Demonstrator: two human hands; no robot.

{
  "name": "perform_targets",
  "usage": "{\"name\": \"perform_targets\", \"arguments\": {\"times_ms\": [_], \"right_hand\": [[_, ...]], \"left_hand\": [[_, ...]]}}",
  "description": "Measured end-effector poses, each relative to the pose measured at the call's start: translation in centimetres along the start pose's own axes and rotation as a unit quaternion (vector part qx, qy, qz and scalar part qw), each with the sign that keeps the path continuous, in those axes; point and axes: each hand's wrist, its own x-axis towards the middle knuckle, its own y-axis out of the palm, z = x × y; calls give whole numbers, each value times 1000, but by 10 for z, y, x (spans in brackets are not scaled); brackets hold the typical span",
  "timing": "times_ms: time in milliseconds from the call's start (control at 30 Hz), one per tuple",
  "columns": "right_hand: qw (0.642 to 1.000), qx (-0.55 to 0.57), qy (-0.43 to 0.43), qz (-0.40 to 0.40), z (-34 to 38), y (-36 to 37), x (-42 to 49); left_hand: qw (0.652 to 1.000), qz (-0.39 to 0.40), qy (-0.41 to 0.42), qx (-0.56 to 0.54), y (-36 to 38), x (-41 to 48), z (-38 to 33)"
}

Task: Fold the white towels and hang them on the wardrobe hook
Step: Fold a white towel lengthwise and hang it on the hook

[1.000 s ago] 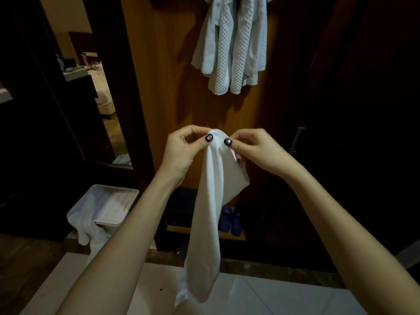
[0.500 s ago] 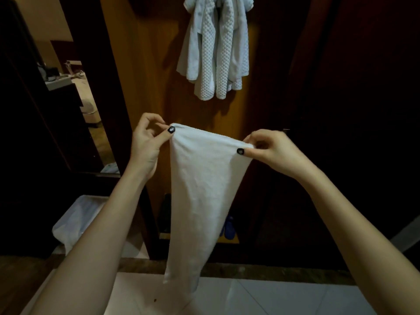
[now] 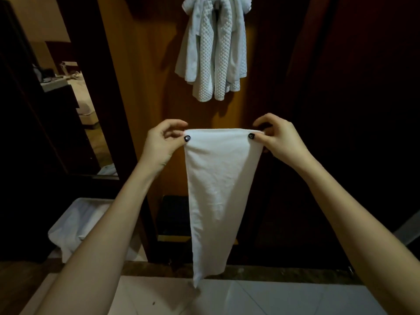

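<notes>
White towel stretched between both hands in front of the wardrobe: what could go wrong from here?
1. The left hand and right hand pinch the white towel only at its top corners; a slip would drop it.
2. Its lower tip seems to hang near the pale tiled surface and may drag there.
3. The hung towels above look bunched together, so adding another might knock one loose.

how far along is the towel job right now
Done: several white towels already hang high on the wardrobe panel. In hand: the left hand and right hand each pinch a top corner of one white towel, held spread and hanging long. Left: fold that towel and hang it. The white fabric on the bin at lower left may be more; I cannot tell.
</notes>
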Motion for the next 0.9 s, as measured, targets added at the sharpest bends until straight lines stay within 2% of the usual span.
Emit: {"name": "perform_targets", "arguments": {"times_ms": [100,200,300,433,500,567,733,900], "right_hand": [[996,-84,-17,13,-7,3,-3],[994,-105,2,12,-9,15,-8],[997,10,47,60,-7,24,-18],[971,167,73,152,4,22,-26],[954,204,75,207,10,19,-26],[951,186,58,238,17,19,-24],[977,106,-16,183,35,19,-16],[988,18,-80,132,45,24,-7]], "left_hand": [[997,14,-14,70,4,2,8],[985,-25,-15,169,18,2,19],[982,-44,-47,178,36,-5,27],[987,-44,-39,147,45,-8,27],[993,-33,-33,108,46,-6,22],[997,-16,-33,62,46,-6,13],[999,29,-28,-18,46,-6,2],[997,52,-22,-56,44,-5,-5]]}}
